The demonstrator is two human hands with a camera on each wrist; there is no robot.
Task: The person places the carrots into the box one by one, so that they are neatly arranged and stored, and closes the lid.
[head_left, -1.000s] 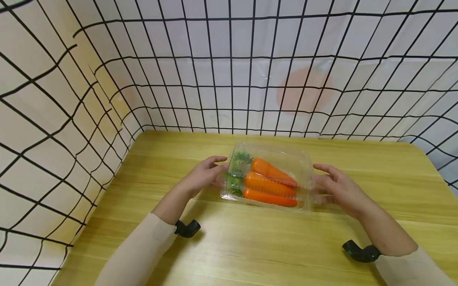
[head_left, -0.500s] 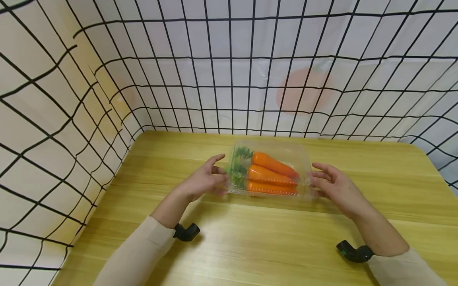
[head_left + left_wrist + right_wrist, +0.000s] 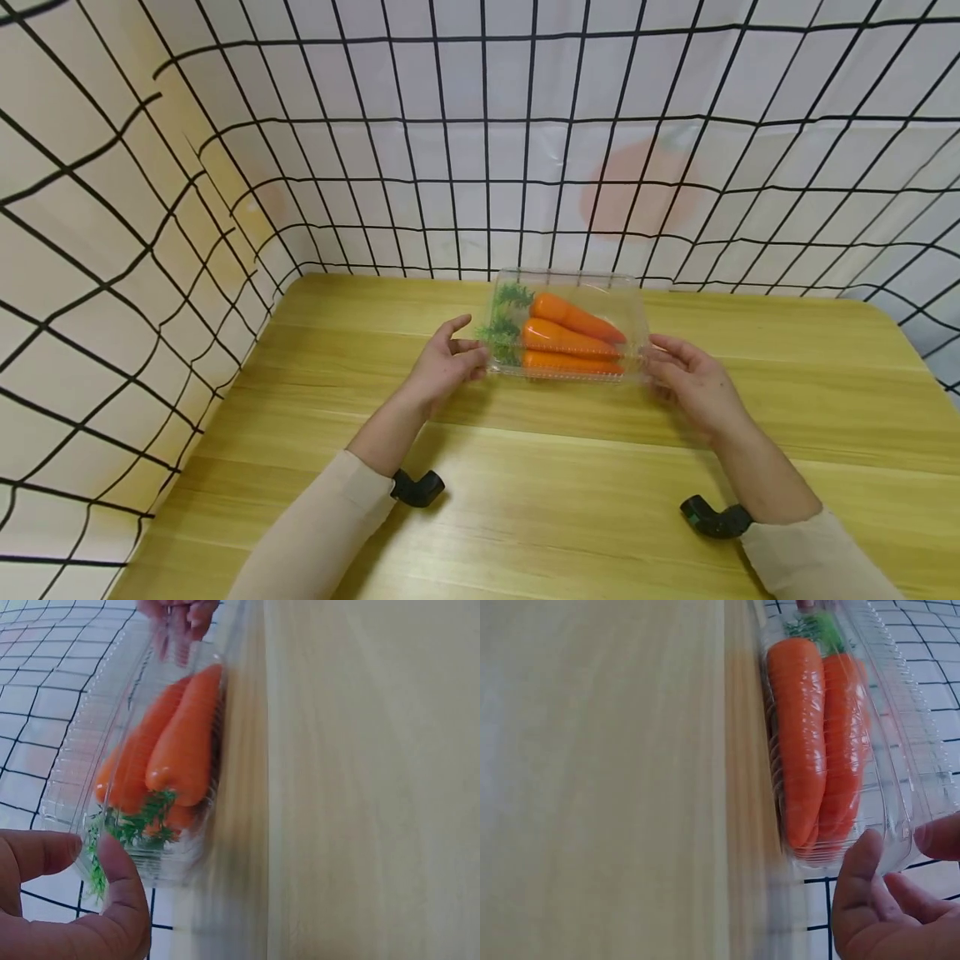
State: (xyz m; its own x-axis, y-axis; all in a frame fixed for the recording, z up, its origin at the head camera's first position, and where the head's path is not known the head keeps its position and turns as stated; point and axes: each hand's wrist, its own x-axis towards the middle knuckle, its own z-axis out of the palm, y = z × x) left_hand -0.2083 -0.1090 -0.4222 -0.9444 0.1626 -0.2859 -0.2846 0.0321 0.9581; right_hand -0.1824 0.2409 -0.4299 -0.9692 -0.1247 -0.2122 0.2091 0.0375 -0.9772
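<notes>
A clear plastic clamshell box (image 3: 592, 292) lies between the two hands near the back of the table in the head view. Inside it are three orange carrots (image 3: 568, 335) with leafy green tops (image 3: 504, 327) toward the left end. My left hand (image 3: 446, 367) pinches the box's left end; in the left wrist view its thumb and a finger meet the rim by the leaves. At the right end, my right hand (image 3: 697, 387) grips the edge between thumb and fingers, seen close in the right wrist view (image 3: 900, 907). Some fingertips are hidden behind the plastic.
Black wire mesh (image 3: 487, 179) over pale sheeting stands along the back and left sides of the wooden table (image 3: 555, 500). A black wrist camera mount (image 3: 418, 488) is strapped at the left wrist, another mount (image 3: 716, 517) at the right.
The box with the carrots has moved up the head view toward the back mesh, carried by both hands. Both forearms have drawn slightly inward, and the right fingers have closed in on the box edge.
</notes>
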